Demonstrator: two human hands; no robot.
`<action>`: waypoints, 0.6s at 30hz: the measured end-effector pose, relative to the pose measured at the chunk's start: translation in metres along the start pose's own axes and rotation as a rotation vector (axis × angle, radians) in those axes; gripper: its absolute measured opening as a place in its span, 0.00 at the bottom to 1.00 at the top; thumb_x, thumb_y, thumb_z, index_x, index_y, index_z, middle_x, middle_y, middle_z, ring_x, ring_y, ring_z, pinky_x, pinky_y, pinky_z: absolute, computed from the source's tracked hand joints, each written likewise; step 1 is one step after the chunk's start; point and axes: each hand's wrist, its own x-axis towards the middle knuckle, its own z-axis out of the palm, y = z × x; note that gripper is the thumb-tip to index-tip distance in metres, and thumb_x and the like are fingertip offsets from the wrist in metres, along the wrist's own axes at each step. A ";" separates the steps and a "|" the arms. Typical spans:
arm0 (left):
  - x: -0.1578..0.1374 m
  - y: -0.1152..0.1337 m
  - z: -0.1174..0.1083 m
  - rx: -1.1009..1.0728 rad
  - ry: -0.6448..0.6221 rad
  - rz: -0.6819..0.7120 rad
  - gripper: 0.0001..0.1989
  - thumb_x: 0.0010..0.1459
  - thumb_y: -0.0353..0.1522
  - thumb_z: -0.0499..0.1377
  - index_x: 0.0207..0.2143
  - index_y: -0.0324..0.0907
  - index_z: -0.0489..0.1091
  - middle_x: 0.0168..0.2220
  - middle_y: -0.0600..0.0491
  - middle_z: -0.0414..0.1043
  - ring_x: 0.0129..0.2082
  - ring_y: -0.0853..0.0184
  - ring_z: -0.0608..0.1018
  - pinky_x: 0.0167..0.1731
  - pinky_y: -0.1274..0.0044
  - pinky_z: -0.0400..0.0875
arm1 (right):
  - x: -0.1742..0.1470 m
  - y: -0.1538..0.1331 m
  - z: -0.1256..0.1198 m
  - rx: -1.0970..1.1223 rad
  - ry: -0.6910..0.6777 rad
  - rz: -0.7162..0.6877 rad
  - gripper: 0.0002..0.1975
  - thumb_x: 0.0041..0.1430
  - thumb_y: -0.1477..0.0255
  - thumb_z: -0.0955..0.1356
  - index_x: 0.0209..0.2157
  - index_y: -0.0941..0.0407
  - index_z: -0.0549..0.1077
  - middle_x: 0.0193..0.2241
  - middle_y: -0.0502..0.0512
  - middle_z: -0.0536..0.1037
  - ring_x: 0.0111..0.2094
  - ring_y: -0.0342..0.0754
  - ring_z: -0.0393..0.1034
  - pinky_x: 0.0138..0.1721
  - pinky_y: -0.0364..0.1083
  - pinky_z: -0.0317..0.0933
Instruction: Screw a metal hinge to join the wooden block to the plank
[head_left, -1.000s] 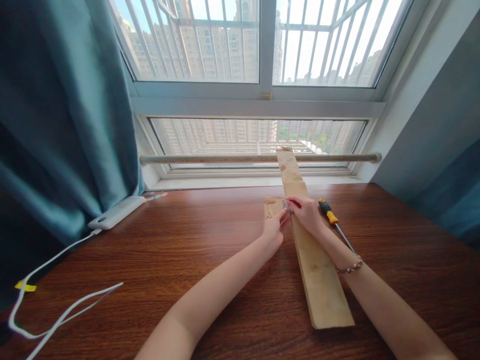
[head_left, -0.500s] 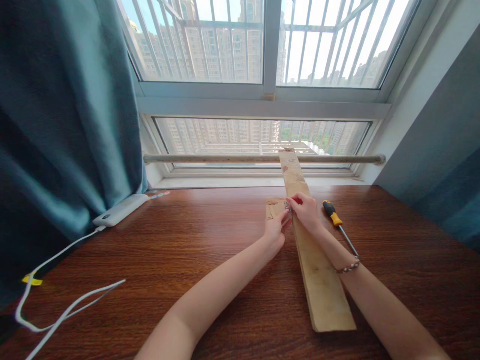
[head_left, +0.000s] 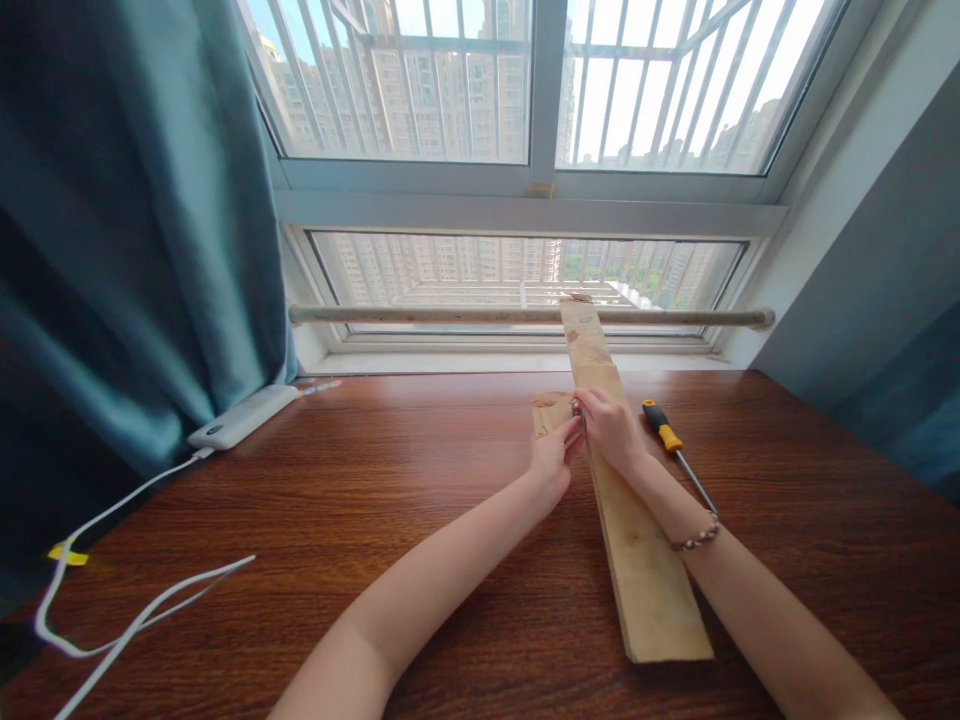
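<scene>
A long wooden board lies lengthwise on the table, its far end reaching over the window rail. At its left edge sits a shorter piece of wood, partly covered by my fingers. Between my fingertips is a small shiny metal piece, too small to make out its kind. My left hand pinches it from the near left side. My right hand rests over the long board, thumb and fingers closed on the same piece. A black and yellow screwdriver lies right of my right hand.
The brown wood-grain table runs up to the window sill. A metal rail crosses before the window. At left are a white power strip, a white cable and a blue curtain.
Both hands stay closed around the small metal piece, with the fingers shifted very slightly. The boards and screwdriver hold their places; the view has tilted a little.
</scene>
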 end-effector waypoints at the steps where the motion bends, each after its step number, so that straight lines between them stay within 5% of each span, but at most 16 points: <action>1: 0.000 0.000 0.000 0.000 -0.005 0.002 0.09 0.45 0.17 0.62 0.28 0.35 0.76 0.31 0.48 0.78 0.28 0.69 0.78 0.29 0.81 0.71 | 0.000 -0.002 -0.001 -0.024 -0.012 -0.004 0.11 0.60 0.78 0.58 0.34 0.56 0.71 0.30 0.56 0.72 0.31 0.48 0.66 0.32 0.42 0.57; 12: 0.003 -0.001 -0.001 -0.010 -0.022 -0.007 0.09 0.44 0.17 0.62 0.28 0.35 0.75 0.31 0.48 0.77 0.26 0.70 0.77 0.28 0.80 0.71 | -0.001 0.001 0.004 0.034 0.069 0.045 0.09 0.60 0.73 0.62 0.32 0.57 0.74 0.30 0.56 0.73 0.32 0.48 0.68 0.34 0.44 0.59; 18: 0.002 0.000 -0.001 0.013 0.000 -0.008 0.08 0.46 0.17 0.60 0.26 0.35 0.73 0.29 0.49 0.77 0.24 0.72 0.77 0.26 0.81 0.71 | 0.015 0.028 -0.038 0.119 0.044 0.253 0.14 0.56 0.66 0.66 0.42 0.58 0.74 0.28 0.54 0.77 0.27 0.46 0.70 0.31 0.43 0.62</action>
